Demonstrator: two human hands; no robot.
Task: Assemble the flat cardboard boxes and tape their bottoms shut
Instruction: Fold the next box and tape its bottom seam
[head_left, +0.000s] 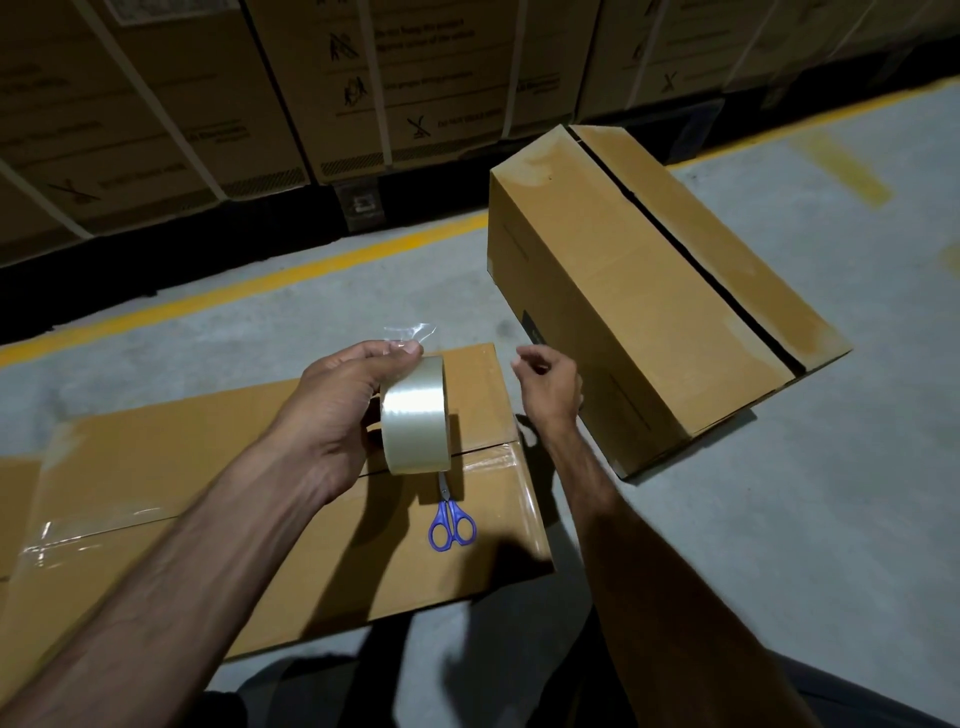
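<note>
A long cardboard box (291, 519) lies on the floor (779, 467) before the person, clear tape along its seam, and a second box (639, 312) with an untaped seam stands just right of it. The left hand (332, 415) grips a clear tape roll (415, 415) above the near box, thumb and finger pinching its loose end, while the right hand (550, 384) hovers loosely curled, holding nothing. Blue-handled scissors (451, 519) rest on the near box.

Tape roll (415, 415) in the left hand (332, 410): clear, glossy. Scissors (451, 522) just below it: blue handles. Box (291, 519) beneath: plain tan. Box (654, 291) beyond the right hand (550, 387): tan, dark seam. Floor (779, 493): grey, yellow line.
</note>
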